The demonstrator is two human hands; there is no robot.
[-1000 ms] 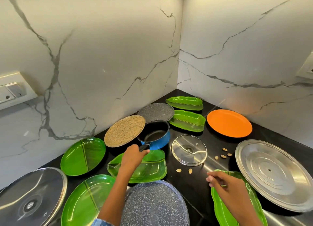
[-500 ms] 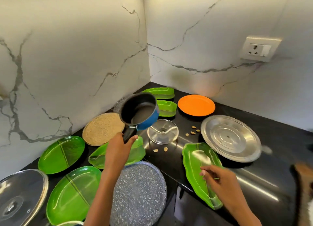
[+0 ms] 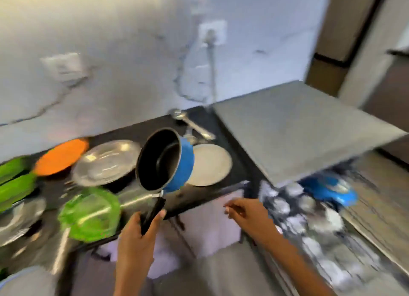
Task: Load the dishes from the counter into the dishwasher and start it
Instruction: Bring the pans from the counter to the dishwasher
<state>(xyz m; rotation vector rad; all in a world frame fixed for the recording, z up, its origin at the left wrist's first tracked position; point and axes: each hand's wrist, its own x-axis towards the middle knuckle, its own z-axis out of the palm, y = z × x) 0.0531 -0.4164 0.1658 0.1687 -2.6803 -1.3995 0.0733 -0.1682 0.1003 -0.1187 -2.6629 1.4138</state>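
My left hand (image 3: 137,233) grips the black handle of a blue saucepan (image 3: 164,160) with a black inside. The pan is lifted above the black counter (image 3: 194,196) and tilted, its mouth turned toward me. My right hand (image 3: 247,216) hovers in front of the counter edge with loosely curled fingers and holds nothing. At the right the open dishwasher shows a blurred rack (image 3: 309,224) with a blue dish (image 3: 329,190) in it. On the counter lie an orange plate (image 3: 60,156), a steel plate (image 3: 106,161), a pale round plate (image 3: 210,165) and green plates (image 3: 90,213).
A grey flat-topped appliance (image 3: 298,127) stands at the right over the rack. A steel utensil (image 3: 192,127) lies near the wall behind the pan. More green dishes (image 3: 13,185) and a steel lid (image 3: 20,218) sit at the far left. The picture is motion-blurred.
The view has swung right toward the dishwasher. My left hand has lifted the saucepan off the counter and carried it rightward. My right hand left the green plate and moved right.
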